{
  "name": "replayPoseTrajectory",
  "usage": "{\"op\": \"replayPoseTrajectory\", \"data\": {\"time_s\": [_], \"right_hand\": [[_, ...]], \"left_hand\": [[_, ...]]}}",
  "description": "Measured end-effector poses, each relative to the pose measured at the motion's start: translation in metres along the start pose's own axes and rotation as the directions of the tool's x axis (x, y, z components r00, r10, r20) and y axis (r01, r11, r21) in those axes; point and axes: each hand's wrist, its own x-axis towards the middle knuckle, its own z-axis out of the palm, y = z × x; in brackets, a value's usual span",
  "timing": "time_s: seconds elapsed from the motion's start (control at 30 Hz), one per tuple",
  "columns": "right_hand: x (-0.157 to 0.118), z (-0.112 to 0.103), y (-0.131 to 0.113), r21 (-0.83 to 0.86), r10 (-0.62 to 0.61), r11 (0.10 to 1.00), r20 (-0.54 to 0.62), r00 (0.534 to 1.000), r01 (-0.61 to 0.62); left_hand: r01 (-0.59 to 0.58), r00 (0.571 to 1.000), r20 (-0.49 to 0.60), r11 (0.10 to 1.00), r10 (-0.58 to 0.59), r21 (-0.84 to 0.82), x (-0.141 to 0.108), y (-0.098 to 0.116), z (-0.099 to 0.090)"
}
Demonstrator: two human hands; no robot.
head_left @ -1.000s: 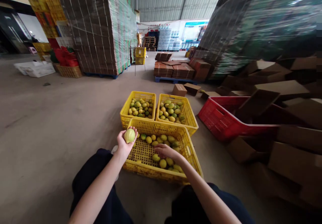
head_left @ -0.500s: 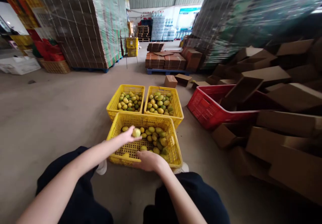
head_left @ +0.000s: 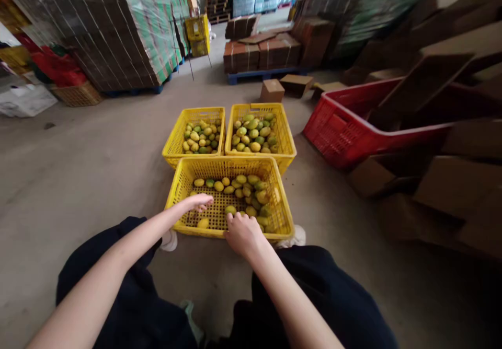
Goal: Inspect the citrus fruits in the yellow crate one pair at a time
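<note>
Close in front of my legs stands a yellow plastic crate (head_left: 225,165) with yellow-green mangoes (head_left: 251,192), mostly gathered at its right and back. My left hand (head_left: 201,201) hangs inside its left half over the perforated floor, fingers loosely bent and apart, with no fruit seen in it. Over the near rim reaches my right hand (head_left: 243,232), fingers spread beside a mango (head_left: 230,210); its palm side is hidden. One yellow mango (head_left: 203,223) lies near the front wall between my hands.
Behind it stand two more yellow crates, left (head_left: 172,137) and right (head_left: 288,135), both holding mangoes. A red crate (head_left: 333,124) and loose cardboard boxes (head_left: 458,192) crowd the right. Bundled cardboard (head_left: 259,56) sits on a blue pallet farther back. My shoes flank the near crate.
The mango in my left hand has been let go, and that hand is lower in the crate. My right hand has moved right along the near rim. The view has tilted down.
</note>
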Motion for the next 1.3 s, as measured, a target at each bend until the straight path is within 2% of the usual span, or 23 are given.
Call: {"op": "replayPoseTrajectory", "data": {"time_s": [0.07, 0.13, 0.2, 0.3, 0.37, 0.47, 0.57, 0.67, 0.77, 0.87, 0.93, 0.97, 1.0, 1.03, 1.07, 1.1, 1.13, 1.2, 1.27, 1.3], "right_hand": [[0.0, 0.011, -0.003, -0.017, -0.005, 1.0, 0.032, 0.999, 0.006], [0.0, 0.023, -0.005, -0.02, -0.041, 0.999, 0.078, 0.996, 0.043], [0.001, 0.036, -0.005, -0.028, -0.071, 0.997, 0.117, 0.991, 0.075], [0.004, 0.051, 0.002, -0.085, -0.039, 0.995, 0.163, 0.986, 0.054], [0.007, 0.057, 0.012, -0.107, -0.016, 0.994, 0.178, 0.984, 0.035], [0.012, 0.057, 0.033, -0.08, -0.019, 0.996, 0.179, 0.984, 0.034], [0.015, 0.055, 0.053, -0.129, 0.054, 0.991, 0.12, 0.991, -0.038], [0.014, 0.06, 0.064, -0.176, 0.097, 0.981, 0.058, 0.994, -0.086], [0.009, 0.066, 0.065, -0.112, 0.043, 0.993, 0.066, 0.997, -0.035], [0.006, 0.063, 0.059, -0.071, 0.013, 0.997, 0.066, 0.998, -0.008], [0.005, 0.056, 0.053, -0.06, 0.011, 0.998, 0.077, 0.997, -0.006], [0.004, 0.051, 0.051, -0.05, 0.01, 0.999, 0.091, 0.996, -0.006], [0.005, 0.047, 0.049, -0.038, 0.011, 0.999, 0.105, 0.994, -0.007], [0.006, 0.043, 0.048, -0.024, 0.012, 1.0, 0.118, 0.993, -0.01], [0.01, 0.041, 0.048, -0.008, 0.015, 1.0, 0.129, 0.991, -0.014], [0.016, 0.04, 0.05, 0.016, 0.024, 1.0, 0.14, 0.99, -0.027], [0.025, 0.041, 0.053, 0.046, 0.035, 0.998, 0.158, 0.987, -0.043], [0.051, 0.046, 0.063, 0.16, 0.089, 0.98, 0.193, 0.977, -0.121], [0.087, 0.053, 0.077, 0.189, 0.147, 0.965, 0.194, 0.97, -0.184], [0.107, 0.058, 0.085, 0.197, 0.194, 0.954, 0.176, 0.965, -0.228]], "left_hand": [[0.128, 0.992, -0.053, 0.957, -0.118, 0.259, -0.001, -0.029, -0.02], [0.198, 0.98, -0.109, 0.859, -0.165, 0.472, 0.005, -0.044, -0.034], [0.187, 0.982, -0.134, 0.763, -0.132, 0.619, 0.019, -0.052, -0.042], [0.126, 0.99, -0.135, 0.627, -0.033, 0.769, 0.05, -0.059, -0.047], [0.117, 0.99, -0.142, 0.526, 0.007, 0.843, 0.075, -0.064, -0.05], [0.142, 0.988, -0.155, 0.366, 0.006, 0.92, 0.109, -0.075, -0.058], [0.133, 0.991, -0.133, 0.248, -0.018, 0.96, 0.13, -0.086, -0.066], [0.097, 0.995, -0.09, 0.201, -0.044, 0.975, 0.136, -0.089, -0.068], [0.053, 0.996, -0.037, 0.224, -0.076, 0.973, 0.133, -0.077, -0.064], [-0.028, 0.993, 0.062, 0.297, -0.105, 0.954, 0.113, -0.044, -0.061], [-0.079, 0.979, 0.154, 0.442, -0.137, 0.894, 0.083, -0.013, -0.059], [-0.04, 0.967, 0.197, 0.667, -0.162, 0.744, 0.062, 0.004, -0.058], [0.044, 0.948, 0.246, 0.852, -0.2, 0.522, 0.038, 0.021, -0.057], [0.121, 0.923, 0.32, 0.95, -0.215, 0.289, 0.013, 0.037, -0.056], [0.196, 0.893, 0.396, 0.976, -0.216, 0.09, -0.014, 0.05, -0.055], [0.269, 0.861, 0.463, 0.961, -0.21, -0.065, -0.04, 0.062, -0.054], [0.315, 0.854, 0.489, 0.924, -0.176, -0.218, -0.063, 0.07, -0.053], [0.377, 0.866, 0.48, 0.815, -0.142, -0.44, -0.1, 0.076, -0.048], [0.394, 0.896, 0.417, 0.714, -0.156, -0.579, -0.12, 0.071, -0.041], [0.415, 0.899, 0.39, 0.671, -0.199, -0.614, -0.124, 0.067, -0.037]]}}
